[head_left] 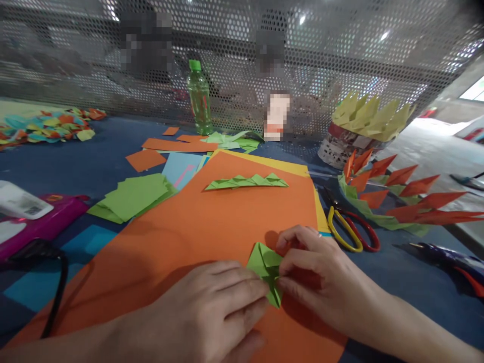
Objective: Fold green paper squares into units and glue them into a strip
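A folded piece of green paper (260, 258), with crossing creases and a pointed top, lies on a large orange sheet (181, 227). My left hand (223, 307) lies over its left side, fingers stretched out and fingertips resting on the paper. At the right edge, my right hand (313, 272) pinches the paper between thumb and curled fingers. Where the fingertips meet the paper, part of it is hidden. Farther up the orange sheet is a green folded-paper strip (245, 182) with a row of small points.
Left are green paper squares (136, 196), a magenta device (53, 217) and its black cable (62, 282). Right are scissors (351, 229), an orange-and-green paper ring (408, 189), a yellow-spiked crown (366, 123) and a dark pen-like tool (449, 262). A green bottle (198, 98) stands behind, before a perforated panel (234, 45).
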`<state>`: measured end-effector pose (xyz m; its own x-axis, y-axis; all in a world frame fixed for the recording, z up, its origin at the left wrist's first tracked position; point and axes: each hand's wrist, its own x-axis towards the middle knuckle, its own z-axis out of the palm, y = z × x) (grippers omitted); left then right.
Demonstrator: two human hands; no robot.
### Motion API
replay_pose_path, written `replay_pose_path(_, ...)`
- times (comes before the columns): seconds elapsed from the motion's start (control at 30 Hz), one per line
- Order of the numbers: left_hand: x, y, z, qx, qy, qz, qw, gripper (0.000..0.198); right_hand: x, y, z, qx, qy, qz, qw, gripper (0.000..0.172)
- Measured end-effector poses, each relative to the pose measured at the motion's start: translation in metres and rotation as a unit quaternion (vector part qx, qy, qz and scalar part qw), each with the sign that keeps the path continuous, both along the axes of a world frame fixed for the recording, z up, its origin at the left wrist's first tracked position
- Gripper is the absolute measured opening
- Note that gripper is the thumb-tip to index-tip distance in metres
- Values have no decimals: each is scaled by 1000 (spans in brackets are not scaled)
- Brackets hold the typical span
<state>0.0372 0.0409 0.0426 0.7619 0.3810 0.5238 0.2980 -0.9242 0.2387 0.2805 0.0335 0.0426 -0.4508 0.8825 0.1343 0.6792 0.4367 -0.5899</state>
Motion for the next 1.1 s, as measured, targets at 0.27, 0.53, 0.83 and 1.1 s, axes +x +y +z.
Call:
replay_pose_path(0.27,-2,7,-4,42,-5,14,999,36,-3,-1,11,-22,24,123,992,8)
replay_pose_path(0.53,-3,1,-5,39,1,32,999,27,-6,-2,2,1,43,131,990,23)
replay_pose_path(0.83,-3,-8,-5,31,-17,34,999,28,-6,1,0,14,58,147,987,16)
replay_pose_path(1.1,-6,-5,-9,29,-9,26,999,30,-1,4,2,82,41,203,975,25)
